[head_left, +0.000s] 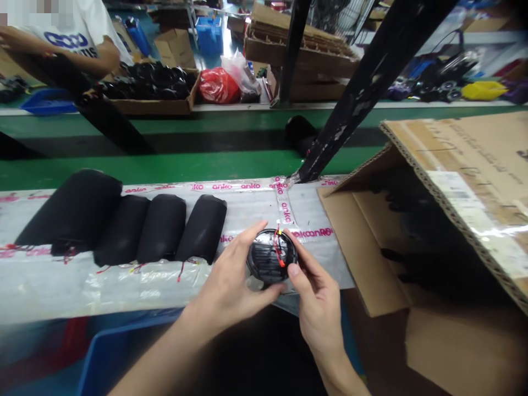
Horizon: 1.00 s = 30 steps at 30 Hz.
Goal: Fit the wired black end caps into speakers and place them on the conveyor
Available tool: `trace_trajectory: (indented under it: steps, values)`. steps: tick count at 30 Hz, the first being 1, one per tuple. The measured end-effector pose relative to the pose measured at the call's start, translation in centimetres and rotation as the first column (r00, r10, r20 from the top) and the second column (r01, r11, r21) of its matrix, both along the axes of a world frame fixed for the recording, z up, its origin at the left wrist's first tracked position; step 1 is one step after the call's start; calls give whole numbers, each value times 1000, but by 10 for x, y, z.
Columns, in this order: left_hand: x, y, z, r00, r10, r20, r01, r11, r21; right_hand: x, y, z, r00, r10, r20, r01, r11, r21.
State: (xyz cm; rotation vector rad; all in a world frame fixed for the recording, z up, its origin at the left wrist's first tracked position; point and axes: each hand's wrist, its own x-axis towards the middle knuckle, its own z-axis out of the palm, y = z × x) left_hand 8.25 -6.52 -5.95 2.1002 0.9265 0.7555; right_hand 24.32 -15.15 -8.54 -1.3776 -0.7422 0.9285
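Between my two hands is a round black housing (264, 258), its open end facing up at me, with thin red wires and small connectors across it. My left hand (235, 275) grips its left side, the thumb along the near edge. My right hand (315, 286) holds the right side, thumb near the red connector and fingers wrapped behind. To the left on the bench lie several black rounded cylinders, the closest to my hands being one cylinder (202, 228) with wires at its near end. A bigger black cylinder (76, 209) lies at the far left.
A plastic-covered bench (256, 206) with printed tape runs in front of me. An open cardboard box (457, 159) holding dark items stands at the right. A black post (350, 110) slants up behind the bench. Below is a blue bin (107, 352). Across the green strip, a person (86, 38) stands.
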Motion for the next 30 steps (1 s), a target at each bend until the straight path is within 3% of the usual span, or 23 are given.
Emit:
trace_trajectory:
  steps: [3,8,11,14,17,23,30]
  values:
    - [7,-4,-12,996,24,90,-29,998,58,10,-1,3,994,80,69,-81,997,14]
    - [6,10,-28,956,-96,276,84,995,53,38,-1,-2,925,312,215,-335,939,80]
    - [15,14,-41,919,-60,389,15,993,117,51,2,-10,858,379,346,-432,898,89]
    - [25,9,-48,902,53,428,-92,993,70,54,7,-15,832,329,448,-420,900,120]
    - [28,3,-46,899,119,422,-128,992,-8,52,11,-17,847,314,430,-405,904,137]
    - [25,3,-41,895,102,434,-76,994,-77,50,20,-14,918,339,204,-370,919,135]
    - [25,6,-42,889,54,454,-30,998,-60,54,19,-4,895,378,238,-412,904,113]
